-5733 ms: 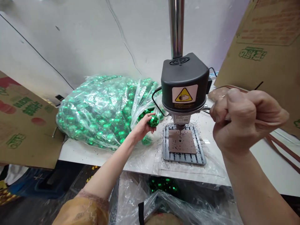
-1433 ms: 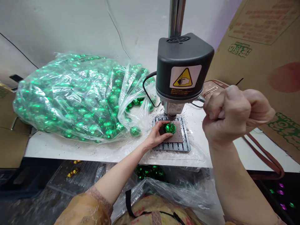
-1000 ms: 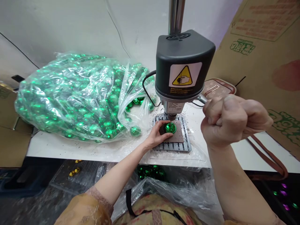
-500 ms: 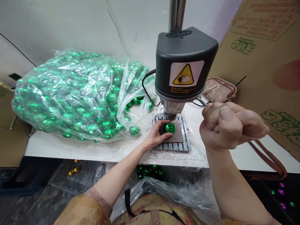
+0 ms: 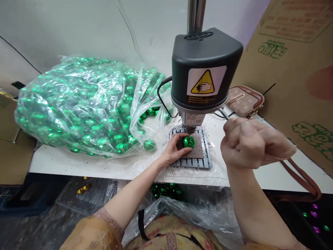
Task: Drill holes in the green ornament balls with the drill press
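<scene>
A shiny green faceted ball rests on a brown board over the slotted metal base of a bench drill press. Thumb and fingers of my left hand are closed around the ball's left side. Directly above it is the drill chuck, its thin bit reaching down to the top of the ball. My right hand is closed in a fist around the drill press's feed lever; the lever's grip end is hidden inside the hand.
A big clear plastic bag of green balls lies left on the white table. One green ball sits at its mouth. A patterned purse and a cardboard box stand right. More green balls lie below the table edge.
My right hand has shifted slightly left, with the lever. The left hand and ball stay in place under the drill.
</scene>
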### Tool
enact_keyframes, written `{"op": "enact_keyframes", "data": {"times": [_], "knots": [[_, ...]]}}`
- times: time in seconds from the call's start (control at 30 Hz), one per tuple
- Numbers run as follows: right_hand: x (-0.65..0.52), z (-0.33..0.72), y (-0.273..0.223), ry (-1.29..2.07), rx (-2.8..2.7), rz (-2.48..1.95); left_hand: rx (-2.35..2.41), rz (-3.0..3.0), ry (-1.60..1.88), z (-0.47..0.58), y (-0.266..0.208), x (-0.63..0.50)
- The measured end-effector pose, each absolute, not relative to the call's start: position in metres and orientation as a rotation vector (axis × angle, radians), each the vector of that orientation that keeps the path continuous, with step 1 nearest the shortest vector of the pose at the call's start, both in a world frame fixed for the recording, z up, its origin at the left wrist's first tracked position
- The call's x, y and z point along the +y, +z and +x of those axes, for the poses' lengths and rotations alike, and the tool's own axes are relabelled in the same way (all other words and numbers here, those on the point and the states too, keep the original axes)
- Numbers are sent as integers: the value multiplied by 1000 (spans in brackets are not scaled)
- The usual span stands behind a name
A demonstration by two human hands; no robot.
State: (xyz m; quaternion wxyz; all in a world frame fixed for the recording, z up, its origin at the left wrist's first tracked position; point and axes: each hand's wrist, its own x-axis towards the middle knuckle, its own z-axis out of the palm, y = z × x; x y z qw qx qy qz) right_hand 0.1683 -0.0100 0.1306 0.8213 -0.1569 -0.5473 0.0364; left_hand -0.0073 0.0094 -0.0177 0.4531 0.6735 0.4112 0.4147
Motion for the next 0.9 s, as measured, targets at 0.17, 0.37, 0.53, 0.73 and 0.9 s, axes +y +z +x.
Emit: {"op": "enact_keyframes", "data": {"times": [0.17, 0.37, 0.53, 0.73, 0.9], "knots": [[-4, 162, 179, 207, -1001, -560, 973, 1579, 1093, -3, -14, 6], [4, 164, 202, 337, -954, -634, 1225, 1692, 1358, -4, -4, -28], [3, 164, 200, 343, -960, -685, 858, 2278, 1288, -27, -13, -96], [3, 165, 200, 360, -942, -669, 869, 2885, 178, -67, -59, -157], [3, 165, 198, 362, -959, -650, 876, 2916, 247, -78, -58, -152]]}}
